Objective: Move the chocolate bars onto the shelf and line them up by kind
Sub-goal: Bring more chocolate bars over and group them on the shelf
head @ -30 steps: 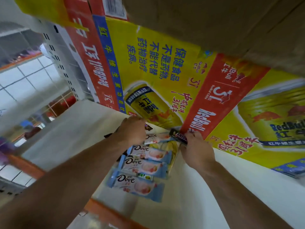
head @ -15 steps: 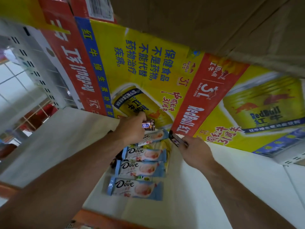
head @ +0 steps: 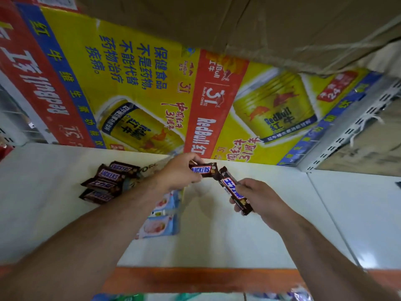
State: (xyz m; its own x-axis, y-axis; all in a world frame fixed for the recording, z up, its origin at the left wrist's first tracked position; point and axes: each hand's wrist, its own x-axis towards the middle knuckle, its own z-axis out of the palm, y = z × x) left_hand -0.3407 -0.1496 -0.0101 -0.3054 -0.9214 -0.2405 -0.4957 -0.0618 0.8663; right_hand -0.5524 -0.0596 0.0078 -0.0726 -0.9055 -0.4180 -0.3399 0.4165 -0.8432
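Note:
My left hand point(head: 180, 172) grips a brown Snickers bar point(head: 205, 169) just above the white shelf point(head: 249, 231), near its back. A second Snickers bar point(head: 234, 190) is held in my right hand point(head: 260, 198), one end almost touching the first bar. Several more Snickers bars point(head: 106, 181) lie stacked in a column on the shelf at the left. A column of light blue Dove bars point(head: 160, 222) lies under my left forearm, mostly hidden by it.
A big yellow and red RedBull carton point(head: 152, 88) stands along the back of the shelf. A brown cardboard box point(head: 238, 22) sits above it. A grey perforated upright point(head: 351, 127) bounds the right side. The shelf's orange front edge point(head: 206, 279) runs below.
The view shifted, so the Snickers stack at the left now shows. Both hands lifted slightly away from the Dove column, each with its Snickers bar now fully visible.

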